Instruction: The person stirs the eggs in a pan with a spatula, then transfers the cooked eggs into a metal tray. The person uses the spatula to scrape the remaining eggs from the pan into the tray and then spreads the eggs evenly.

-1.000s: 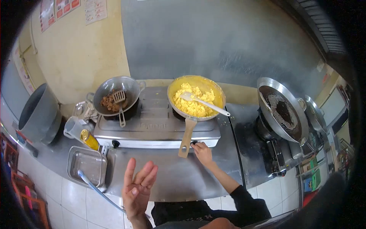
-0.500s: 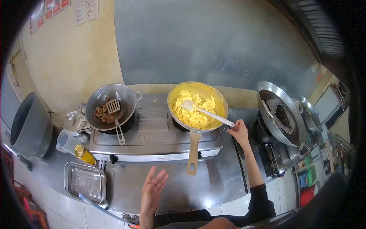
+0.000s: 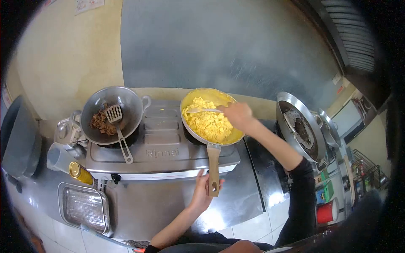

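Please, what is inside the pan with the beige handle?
Inside the pan is lumpy yellow food. The right hand holds a white spatula at the food. The middle of the pan's bottom cannot be seen, because the food covers it.

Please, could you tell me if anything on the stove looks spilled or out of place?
Only one small thing: a yellow speck lies on the stove top, between the wok and the frying pan. It may be yellow food fallen outside its pan.

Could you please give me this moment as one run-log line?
right hand: gripping spatula in yellow food | left hand: at pan handle | pan: on stove | wok: on stove, turner inside
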The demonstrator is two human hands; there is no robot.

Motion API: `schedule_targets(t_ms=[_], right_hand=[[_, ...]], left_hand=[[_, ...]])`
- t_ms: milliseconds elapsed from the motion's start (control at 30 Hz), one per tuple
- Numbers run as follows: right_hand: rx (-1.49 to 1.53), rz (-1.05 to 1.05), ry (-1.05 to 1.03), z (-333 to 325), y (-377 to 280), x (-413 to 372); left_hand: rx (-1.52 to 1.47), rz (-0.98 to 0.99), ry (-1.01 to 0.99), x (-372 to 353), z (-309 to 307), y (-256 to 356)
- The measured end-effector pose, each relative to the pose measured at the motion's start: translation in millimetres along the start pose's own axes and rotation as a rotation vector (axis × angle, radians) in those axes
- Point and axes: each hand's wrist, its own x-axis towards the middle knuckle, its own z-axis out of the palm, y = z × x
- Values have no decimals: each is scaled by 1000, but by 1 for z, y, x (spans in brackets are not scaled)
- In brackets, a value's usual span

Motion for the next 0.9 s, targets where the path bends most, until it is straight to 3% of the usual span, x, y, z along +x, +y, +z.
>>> schedule_targets(t_ms=[33, 67, 133, 200, 267, 400, 467, 533, 600, 733, 800, 833, 900], right_hand=[[72, -2, -126, -23, 11, -8], [138, -4, -251, -46, 24, -16], [167, -55, -313, -81, 43, -40], [108, -64, -476, -106, 40, -55], [74, -85, -527, -91, 16, -63], [10, 28, -419, -21, -15, -31], [53, 65, -334, 8, -9, -16], [135, 264, -322, 29, 9, 5], [450, 279, -609, 63, 63, 26], [523, 416, -634, 8, 84, 5], [337, 371, -226, 3, 70, -15], [372, 517, -260, 9, 57, -11], [344, 467, -319, 73, 31, -22]], left_hand=[[-131, -146, -131, 3, 1, 5], [-145, -147, -141, 8, -5, 3], [-511, -372, -447, 20, -21, -5], [-492, -341, -436, 22, -21, -12], [-473, -321, -318, 18, -12, -13], [-376, -238, -339, 20, -7, -17], [-339, -237, -240, 17, -4, -16], [-324, -226, -287, 16, -9, -19], [-355, -219, -295, 16, -7, -18], [-287, -214, -283, 13, -6, -9], [-279, -237, -288, 17, -8, -5], [-233, -205, -287, 17, -9, -6], [-209, -170, -320, 17, -11, -10]])
